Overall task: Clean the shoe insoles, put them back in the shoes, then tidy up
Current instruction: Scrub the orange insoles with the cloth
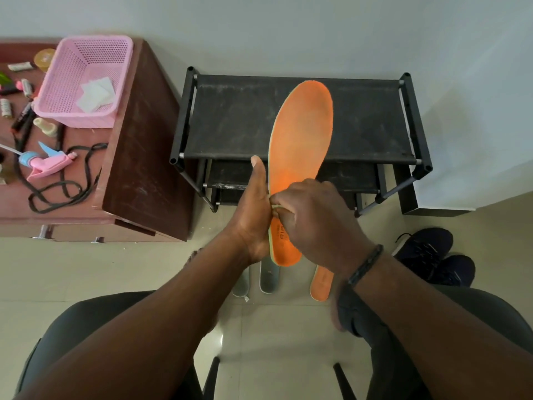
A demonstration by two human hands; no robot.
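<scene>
An orange insole (pixel 301 145) with a pale greenish edge is standing nearly upright in the person's hands, toe end pointing away toward the black shoe rack (pixel 236 116), its top face showing faint scuffing and grey lettering near the heel. The left hand (pixel 253 215) is cradling the insole's left edge near the heel, palm turned inward, thumb stretched straight up along the edge, fingers wrapping behind it. The right hand (pixel 314 215), with a dark bracelet (pixel 364 265) on its wrist, is lying over the heel half of the insole, fingers curling down onto the orange face and meeting the left palm; what, if anything, they are pinching there is hidden. The insole is rising between the two hands, its toe end showing against the rack's top shelf. On the floor below the hands, a second orange insole (pixel 320 285) and two grey insoles (pixel 268 277) are lying side by side, and a pair of dark shoes (pixel 432 255) is sitting to the right.
</scene>
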